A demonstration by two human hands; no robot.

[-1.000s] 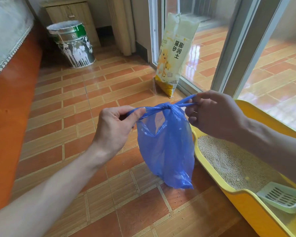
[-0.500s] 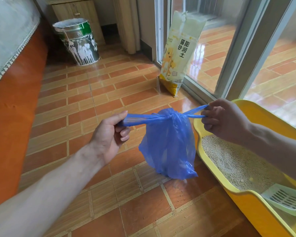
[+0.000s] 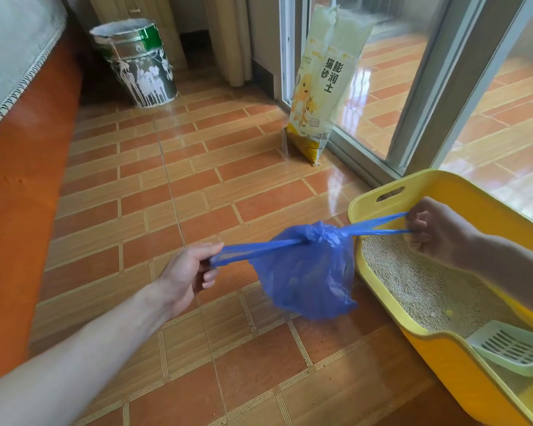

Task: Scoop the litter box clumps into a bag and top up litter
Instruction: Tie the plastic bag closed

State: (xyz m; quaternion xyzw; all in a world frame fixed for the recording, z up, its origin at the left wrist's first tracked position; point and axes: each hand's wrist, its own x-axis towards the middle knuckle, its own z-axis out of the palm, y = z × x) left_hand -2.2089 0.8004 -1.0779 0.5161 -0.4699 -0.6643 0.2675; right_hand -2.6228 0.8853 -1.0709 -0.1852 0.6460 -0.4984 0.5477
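A blue plastic bag [image 3: 305, 272] hangs in the air over the tiled floor, knotted at its top. My left hand [image 3: 188, 272] grips one stretched handle and my right hand [image 3: 434, 229] grips the other, pulled taut in opposite directions. At the right, partly below my right hand, stands the yellow litter box [image 3: 379, 192] with pale litter [image 3: 419, 287] inside. A pale green slotted scoop [image 3: 508, 348] rests in its near corner. A yellow-and-white litter sack [image 3: 323, 87] leans upright against the glass door frame behind.
A paint-splashed metal bucket [image 3: 139, 63] stands at the back left. A red-orange ledge [image 3: 19, 195] with a grey mat runs along the left. Sliding glass doors [image 3: 413, 87] close off the right. A few litter grains lie on the floor tiles [image 3: 259, 364].
My hands have moved apart, stretching the two handles and drawing the knot tight on the bag's top. The view has shifted, so the litter box's far rim now shows.
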